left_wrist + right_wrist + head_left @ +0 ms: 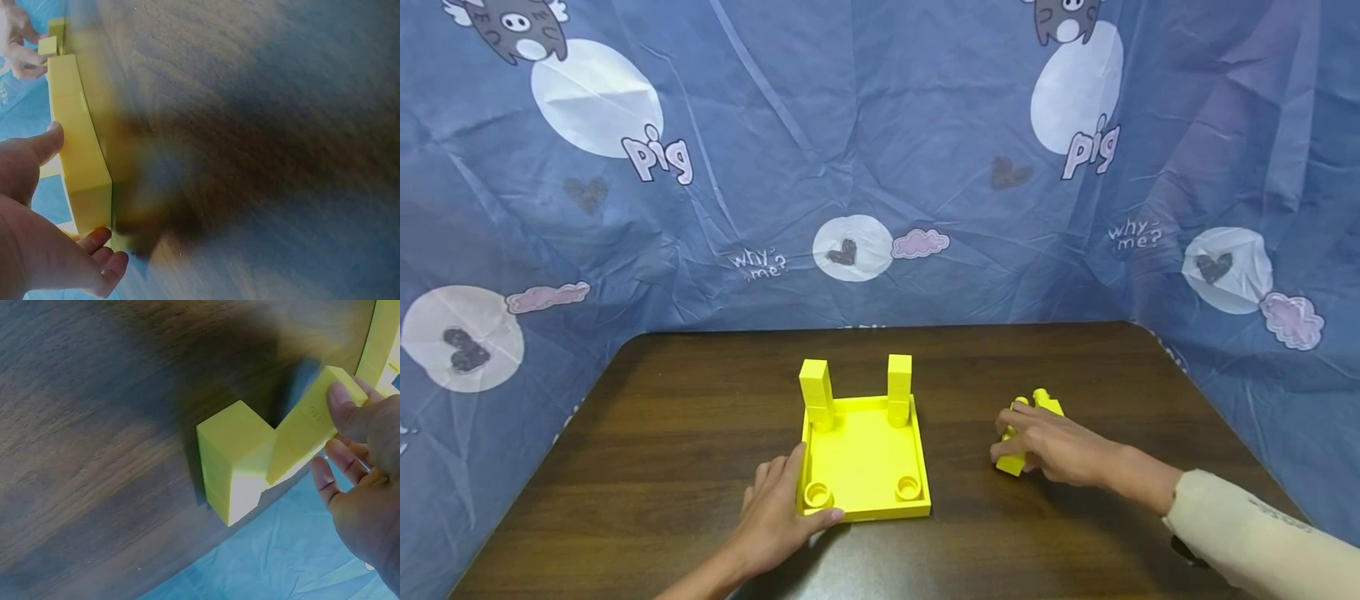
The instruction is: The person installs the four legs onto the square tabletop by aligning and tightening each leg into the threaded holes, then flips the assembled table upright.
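Observation:
A square yellow tray (865, 457) with low walls lies on the table. Yellow square posts (816, 387) (898, 383) stand upright at its two far corners, and round sockets (817, 495) (907, 488) show at its near corners. My left hand (771, 518) grips the near left corner, thumb against the front wall (78, 131) and fingers along the left side. To the right of the tray, my right hand (1063, 446) pinches a yellow post (309, 422) between thumb and fingers. Another yellow post (237, 444) lies right beside it on the table, partly hidden by the hand in the head view.
The dark wooden table (700, 417) has rounded far corners. Blue printed cloth (850, 150) hangs behind it and along both sides. A small dark object (1187, 552) shows under the right sleeve.

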`<state>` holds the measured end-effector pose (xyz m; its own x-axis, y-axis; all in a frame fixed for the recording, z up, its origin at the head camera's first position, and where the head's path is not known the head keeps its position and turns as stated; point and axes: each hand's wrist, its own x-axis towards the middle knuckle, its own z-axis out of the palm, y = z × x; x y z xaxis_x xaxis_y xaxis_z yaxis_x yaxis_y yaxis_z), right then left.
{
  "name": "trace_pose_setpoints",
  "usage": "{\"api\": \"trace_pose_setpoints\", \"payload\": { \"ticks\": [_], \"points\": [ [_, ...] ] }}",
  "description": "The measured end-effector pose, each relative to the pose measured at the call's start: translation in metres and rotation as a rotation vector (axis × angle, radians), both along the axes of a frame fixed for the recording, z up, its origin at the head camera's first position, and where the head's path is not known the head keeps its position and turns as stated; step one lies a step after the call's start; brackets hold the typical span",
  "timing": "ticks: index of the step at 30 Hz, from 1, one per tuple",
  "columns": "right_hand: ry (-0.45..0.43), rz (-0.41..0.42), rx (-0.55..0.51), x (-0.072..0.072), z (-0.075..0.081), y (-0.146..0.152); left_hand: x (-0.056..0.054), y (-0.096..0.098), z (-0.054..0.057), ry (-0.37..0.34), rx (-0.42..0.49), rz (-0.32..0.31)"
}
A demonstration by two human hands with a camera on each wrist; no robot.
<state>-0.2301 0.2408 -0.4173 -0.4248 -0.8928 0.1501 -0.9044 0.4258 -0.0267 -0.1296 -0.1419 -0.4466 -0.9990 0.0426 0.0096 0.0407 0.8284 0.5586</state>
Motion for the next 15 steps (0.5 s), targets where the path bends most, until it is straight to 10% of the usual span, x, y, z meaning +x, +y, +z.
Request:
{"api": "trace_pose_setpoints", "payload": {
  "ticks": [15],
  "points": [
    [-0.091,-0.011,-0.16,0.007,0.02,-0.013,0.001,0.0,-0.001,0.022,-0.001,-0.007]
  ]
}}
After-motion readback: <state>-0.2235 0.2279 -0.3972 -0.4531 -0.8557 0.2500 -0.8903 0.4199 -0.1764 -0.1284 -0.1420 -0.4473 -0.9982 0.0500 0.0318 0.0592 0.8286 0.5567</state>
